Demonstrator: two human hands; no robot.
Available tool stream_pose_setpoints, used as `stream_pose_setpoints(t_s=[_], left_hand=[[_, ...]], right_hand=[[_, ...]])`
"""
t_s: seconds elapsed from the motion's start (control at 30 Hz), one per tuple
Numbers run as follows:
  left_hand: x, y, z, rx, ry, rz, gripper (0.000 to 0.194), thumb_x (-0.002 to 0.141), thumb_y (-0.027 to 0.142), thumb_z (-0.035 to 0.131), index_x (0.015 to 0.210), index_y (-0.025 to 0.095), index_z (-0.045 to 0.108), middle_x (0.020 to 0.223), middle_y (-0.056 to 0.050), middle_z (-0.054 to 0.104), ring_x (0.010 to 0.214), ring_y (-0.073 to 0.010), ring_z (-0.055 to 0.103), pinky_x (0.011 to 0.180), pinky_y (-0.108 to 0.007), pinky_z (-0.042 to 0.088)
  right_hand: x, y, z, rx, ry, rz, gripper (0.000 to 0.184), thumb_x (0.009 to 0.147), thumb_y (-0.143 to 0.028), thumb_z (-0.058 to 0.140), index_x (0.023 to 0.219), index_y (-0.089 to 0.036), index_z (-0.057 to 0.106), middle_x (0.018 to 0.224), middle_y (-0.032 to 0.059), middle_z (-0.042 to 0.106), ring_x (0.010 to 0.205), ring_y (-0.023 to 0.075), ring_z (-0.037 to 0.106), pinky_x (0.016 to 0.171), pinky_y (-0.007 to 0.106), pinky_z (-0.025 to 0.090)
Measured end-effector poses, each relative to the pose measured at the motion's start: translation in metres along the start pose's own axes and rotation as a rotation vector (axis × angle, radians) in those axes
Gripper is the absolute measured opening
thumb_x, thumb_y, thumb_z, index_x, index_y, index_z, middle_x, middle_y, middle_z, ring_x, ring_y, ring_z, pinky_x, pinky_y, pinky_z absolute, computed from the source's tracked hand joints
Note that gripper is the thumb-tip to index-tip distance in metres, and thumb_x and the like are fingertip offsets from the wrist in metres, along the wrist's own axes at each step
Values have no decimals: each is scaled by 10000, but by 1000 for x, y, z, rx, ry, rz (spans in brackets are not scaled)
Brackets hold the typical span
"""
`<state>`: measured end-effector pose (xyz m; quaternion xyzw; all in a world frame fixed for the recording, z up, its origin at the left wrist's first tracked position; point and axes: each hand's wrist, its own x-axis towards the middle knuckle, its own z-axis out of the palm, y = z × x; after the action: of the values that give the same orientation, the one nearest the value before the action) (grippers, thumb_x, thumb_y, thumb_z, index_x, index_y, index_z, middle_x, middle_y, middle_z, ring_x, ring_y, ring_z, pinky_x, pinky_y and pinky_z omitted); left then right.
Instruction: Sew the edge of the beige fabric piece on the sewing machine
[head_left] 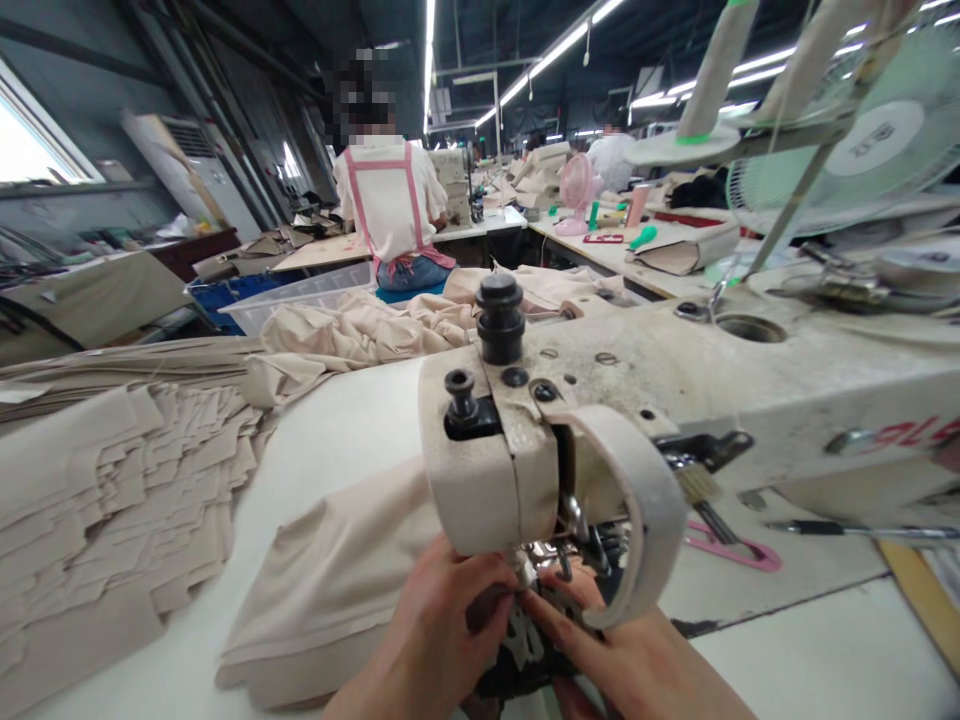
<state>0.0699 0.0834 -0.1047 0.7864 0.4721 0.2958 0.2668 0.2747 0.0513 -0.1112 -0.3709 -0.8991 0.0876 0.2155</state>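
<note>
both hands are at the near edge of the worktop (352,420), right under the head of the sewing machine (517,450). the left hand (435,640) and the right hand (630,660) meet at the needle part, and their fingers (499,590) pinch something small and dark there; i cannot tell what. folded beige cloth (330,580) lies just left of the hands. a pile of cut cloth pieces (105,500) sits by the left edge. a pink tool (731,550) lies under the machine arm.

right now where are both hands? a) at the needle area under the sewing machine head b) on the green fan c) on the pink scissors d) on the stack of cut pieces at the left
a: the left hand and right hand meet under the sewing machine head, fingertips by the needle.
</note>
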Motion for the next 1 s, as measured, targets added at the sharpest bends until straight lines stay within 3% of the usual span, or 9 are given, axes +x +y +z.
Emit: stream_pose_setpoints(t_s=[0.1, 0.23, 0.4, 0.53, 0.8, 1.0], left_hand=[[1, -1, 5, 60, 27, 21, 199, 705, 65, 525, 725, 200, 669, 773, -36, 686, 716, -202, 657, 645, -299, 522], [3, 5, 3, 90, 139, 123, 207, 710, 68, 508, 706, 195, 672, 766, -37, 683, 707, -187, 651, 637, -275, 520], [5, 8, -2, 66, 58, 176, 221, 706, 40, 504, 702, 192, 665, 728, -19, 669, 684, -159, 633, 629, -239, 498], [6, 8, -1, 87, 53, 102, 208, 736, 40, 512, 656, 174, 649, 683, -26, 650, 655, -162, 617, 598, -240, 475], [2, -4, 6, 112, 38, 154, 194, 755, 56, 505, 688, 198, 620, 750, -7, 663, 709, -155, 616, 631, -243, 441], [-1, -11, 11, 95, 146, 169, 196, 764, 69, 530, 677, 214, 630, 676, 3, 639, 643, -143, 596, 560, -221, 421]], right_hand=[[0, 1, 1, -18, 54, -22, 564, 748, -31, 436, 1294, -142, 525, 1219, 163, 600, 1172, 329, 532, 977, 491, 470], [1, 0, 0, 47, 3, 39, 660, 694, -15, 448, 1336, -163, 487, 1239, 140, 581, 1184, 302, 517, 999, 472, 457], [2, -1, 1, 83, -17, 50, 739, 658, 3, 449, 1378, -164, 435, 1320, 144, 531, 1252, 284, 461, 1017, 435, 442], [1, -1, 3, 57, 32, 42, 656, 669, -14, 451, 1306, -158, 508, 1286, 150, 560, 1233, 288, 483, 995, 418, 462], [0, 3, 6, -84, 78, -28, 617, 696, -1, 450, 1291, -150, 514, 1194, 142, 633, 1159, 308, 560, 961, 430, 496], [-1, 1, 4, -130, 98, -24, 535, 734, 2, 432, 1233, -144, 557, 1164, 146, 650, 1141, 313, 578, 930, 428, 518]])
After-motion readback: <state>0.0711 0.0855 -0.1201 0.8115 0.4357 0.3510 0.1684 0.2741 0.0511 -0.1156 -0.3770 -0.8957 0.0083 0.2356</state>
